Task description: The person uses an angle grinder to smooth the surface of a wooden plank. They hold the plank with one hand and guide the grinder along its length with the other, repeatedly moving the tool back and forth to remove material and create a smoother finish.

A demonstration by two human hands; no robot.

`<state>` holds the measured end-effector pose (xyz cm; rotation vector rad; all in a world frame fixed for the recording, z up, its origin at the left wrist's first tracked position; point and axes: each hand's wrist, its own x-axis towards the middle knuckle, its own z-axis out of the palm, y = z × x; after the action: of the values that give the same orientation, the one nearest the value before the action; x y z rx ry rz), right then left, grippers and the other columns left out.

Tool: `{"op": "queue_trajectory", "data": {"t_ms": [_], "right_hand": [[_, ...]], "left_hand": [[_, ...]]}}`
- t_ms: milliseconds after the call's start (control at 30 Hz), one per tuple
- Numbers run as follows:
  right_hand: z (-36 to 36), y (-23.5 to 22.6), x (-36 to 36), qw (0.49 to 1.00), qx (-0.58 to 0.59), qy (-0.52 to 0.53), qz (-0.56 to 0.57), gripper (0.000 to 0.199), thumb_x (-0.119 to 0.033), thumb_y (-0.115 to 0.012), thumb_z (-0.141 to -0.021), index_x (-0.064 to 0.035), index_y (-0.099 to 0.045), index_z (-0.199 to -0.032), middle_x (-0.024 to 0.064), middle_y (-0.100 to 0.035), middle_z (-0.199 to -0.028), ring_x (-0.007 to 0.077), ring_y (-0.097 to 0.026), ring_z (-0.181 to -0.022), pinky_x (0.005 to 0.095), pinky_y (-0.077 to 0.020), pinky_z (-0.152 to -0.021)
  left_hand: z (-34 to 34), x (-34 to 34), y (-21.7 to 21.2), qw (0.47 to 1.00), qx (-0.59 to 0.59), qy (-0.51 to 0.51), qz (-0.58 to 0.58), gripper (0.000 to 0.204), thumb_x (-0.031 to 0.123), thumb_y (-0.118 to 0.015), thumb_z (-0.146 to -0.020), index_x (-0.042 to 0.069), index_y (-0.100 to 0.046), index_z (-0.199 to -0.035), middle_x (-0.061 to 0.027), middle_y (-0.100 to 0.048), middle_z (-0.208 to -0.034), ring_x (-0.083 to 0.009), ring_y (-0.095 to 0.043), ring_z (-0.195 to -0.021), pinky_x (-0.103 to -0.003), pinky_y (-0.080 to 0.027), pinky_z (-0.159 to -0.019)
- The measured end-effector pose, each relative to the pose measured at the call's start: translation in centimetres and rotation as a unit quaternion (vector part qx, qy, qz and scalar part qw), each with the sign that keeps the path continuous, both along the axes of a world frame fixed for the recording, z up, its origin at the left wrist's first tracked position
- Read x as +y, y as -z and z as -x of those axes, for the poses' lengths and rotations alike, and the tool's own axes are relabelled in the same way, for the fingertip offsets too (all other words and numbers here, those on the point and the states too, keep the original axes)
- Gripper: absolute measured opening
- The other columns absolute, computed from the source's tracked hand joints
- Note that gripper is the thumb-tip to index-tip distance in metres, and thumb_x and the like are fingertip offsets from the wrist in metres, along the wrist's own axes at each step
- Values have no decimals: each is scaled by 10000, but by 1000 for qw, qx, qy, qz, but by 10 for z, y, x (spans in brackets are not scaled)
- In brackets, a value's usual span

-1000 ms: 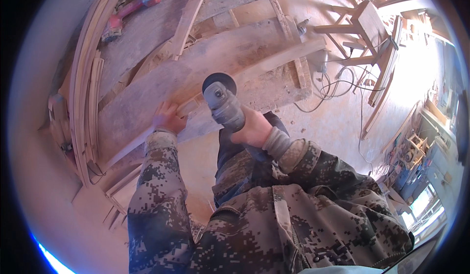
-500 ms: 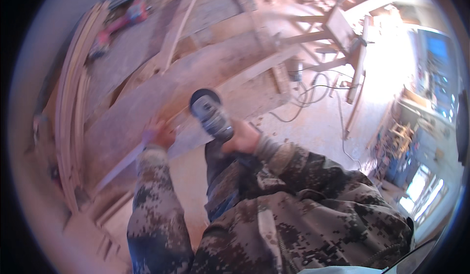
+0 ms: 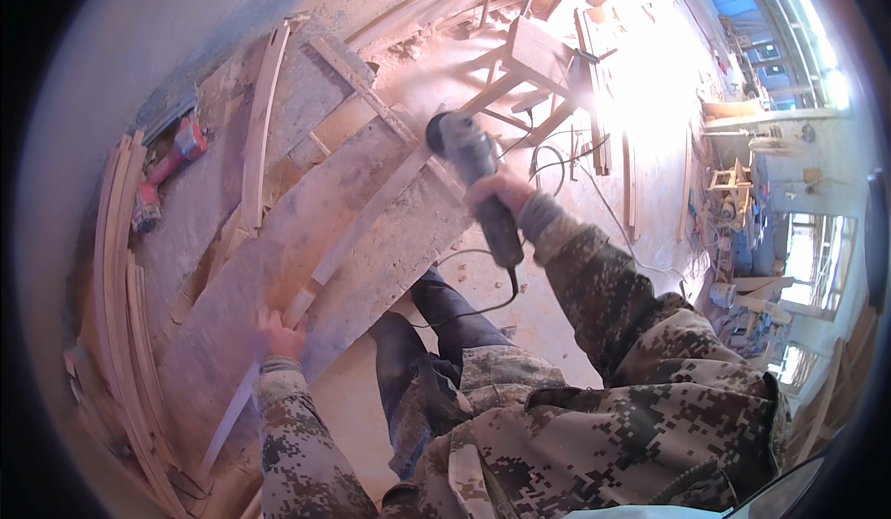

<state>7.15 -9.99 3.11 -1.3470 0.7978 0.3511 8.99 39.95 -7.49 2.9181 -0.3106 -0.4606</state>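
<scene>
My right hand (image 3: 501, 192) is wrapped round the body of a grey and black angle grinder (image 3: 471, 148) with a dark round disc at its head. The disc sits at the far end of a long, narrow wooden strip (image 3: 357, 227); whether it touches the wood I cannot tell. A black cord runs down from the grinder's rear. Toward the near end of the strip, my left hand (image 3: 280, 335) is closed round it. The strip lies slantwise across a broad, dusty work board (image 3: 227, 310).
Long wooden slats (image 3: 116, 269) are stacked at the left. A red power tool (image 3: 169, 174) lies near them. Beyond the board stands a wooden frame piece (image 3: 538, 55), with a cable (image 3: 608, 208) trailing over the floor to the right. Lumber and clutter (image 3: 733, 194) line the right side.
My right hand has carried the grinder away from me and rightward to the strip's far end. My left hand now sits nearer me, closed on the strip. The whole view has shifted.
</scene>
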Motion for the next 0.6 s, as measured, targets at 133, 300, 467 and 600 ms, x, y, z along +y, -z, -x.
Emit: {"op": "queue_trajectory", "data": {"t_ms": [133, 300, 467, 600], "right_hand": [[4, 2, -39, 995, -55, 77, 33, 230, -94, -716, -737, 27, -649, -921, 143, -667, -754, 261, -664, -582, 388, -604, -586], [75, -3, -39, 989, -2, 146, -15, 317, -64, -715, -748, 17, -587, -1026, 143, -658, -812, 267, -673, -623, 388, -594, -576], [146, -1, -12, 987, 4, 149, -52, 345, -25, -700, -728, 20, -596, -1054, 138, -651, -772, 271, -679, -622, 400, -590, -566], [168, 5, 12, 985, 52, 148, -74, 295, -45, -692, -731, 25, -613, -1006, 146, -663, -782, 272, -689, -633, 400, -594, -581]], "left_hand": [[-7, -3, -5, 1000, 28, -2, 4, 533, 406, -933, -679, -9, -751, -958, -207, -677, -1155, -406, -675, -1066, -490, -573, -889], [-27, -2, -12, 980, 192, -25, 44, 585, 381, -962, -628, -22, -758, -1000, -184, -706, -1049, -407, -697, -983, -476, -573, -881], [-14, 0, -11, 983, 14, -25, 182, 723, 222, -959, -611, 23, -712, -1260, -203, -662, -1207, -380, -631, -1155, -449, -523, -1009], [11, 4, -15, 996, 4, 61, 57, 826, 168, -916, -655, 67, -602, -1412, -203, -611, -1286, -409, -562, -1237, -477, -460, -1086]]}}
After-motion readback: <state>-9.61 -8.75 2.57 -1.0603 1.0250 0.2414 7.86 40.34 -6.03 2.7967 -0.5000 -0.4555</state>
